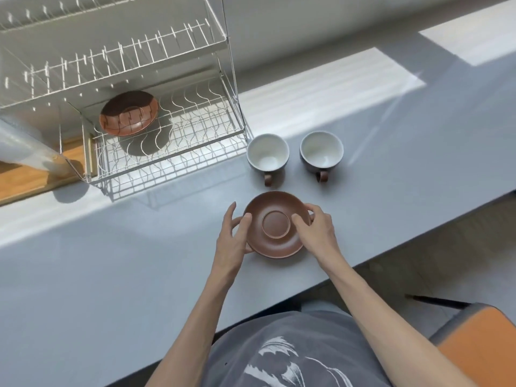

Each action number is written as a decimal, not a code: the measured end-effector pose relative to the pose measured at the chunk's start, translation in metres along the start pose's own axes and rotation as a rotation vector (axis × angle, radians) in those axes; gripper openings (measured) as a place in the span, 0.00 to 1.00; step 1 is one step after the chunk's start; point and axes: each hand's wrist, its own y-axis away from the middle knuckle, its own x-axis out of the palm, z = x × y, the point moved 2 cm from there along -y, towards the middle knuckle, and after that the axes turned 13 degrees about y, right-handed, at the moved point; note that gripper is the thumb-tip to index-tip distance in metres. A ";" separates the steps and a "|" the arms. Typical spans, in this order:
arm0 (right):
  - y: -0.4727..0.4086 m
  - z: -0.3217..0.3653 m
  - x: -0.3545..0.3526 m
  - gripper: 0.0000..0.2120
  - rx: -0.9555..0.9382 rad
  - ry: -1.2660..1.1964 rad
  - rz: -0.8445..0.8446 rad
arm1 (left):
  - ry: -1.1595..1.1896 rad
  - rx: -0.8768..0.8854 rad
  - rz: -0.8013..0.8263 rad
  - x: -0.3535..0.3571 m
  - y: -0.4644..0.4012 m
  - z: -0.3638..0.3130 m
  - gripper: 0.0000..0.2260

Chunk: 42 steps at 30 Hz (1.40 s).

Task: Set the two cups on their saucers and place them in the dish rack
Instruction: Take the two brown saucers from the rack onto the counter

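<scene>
Near saucer (276, 224): face up on grey counter (111, 275), round, no long axis, centre ring showing.
Left hand (233, 236): gripping saucer rim at 9 o'clock, thumb on top.
Right hand (315, 224): gripping rim at 3 o'clock, fingers curled over edge.
Left cup (268, 155): upright at 12 o'clock of saucer, empty, handle pointing to 6 o'clock.
Right cup (321, 152): just beside left cup, at 1 o'clock of saucer, upright, empty, handle to 6 o'clock.
Dish rack (167, 141): at 10 o'clock of saucer.
Rack saucer (129, 112): only item on rack's lower tier, tilted.
</scene>
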 end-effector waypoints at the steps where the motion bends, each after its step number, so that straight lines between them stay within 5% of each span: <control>1: -0.001 -0.004 -0.004 0.22 0.011 -0.008 -0.013 | -0.006 -0.001 0.018 0.006 -0.002 0.000 0.32; 31: -0.025 -0.059 -0.056 0.24 0.167 -0.049 -0.165 | -0.147 -0.036 0.205 0.095 -0.022 0.015 0.28; 36: -0.026 -0.056 -0.053 0.26 0.125 0.051 -0.172 | -0.261 -0.021 0.224 0.094 -0.023 0.011 0.33; 42: -0.022 -0.027 -0.048 0.24 -0.099 0.427 -0.287 | -0.605 -0.020 0.312 0.077 -0.034 -0.011 0.26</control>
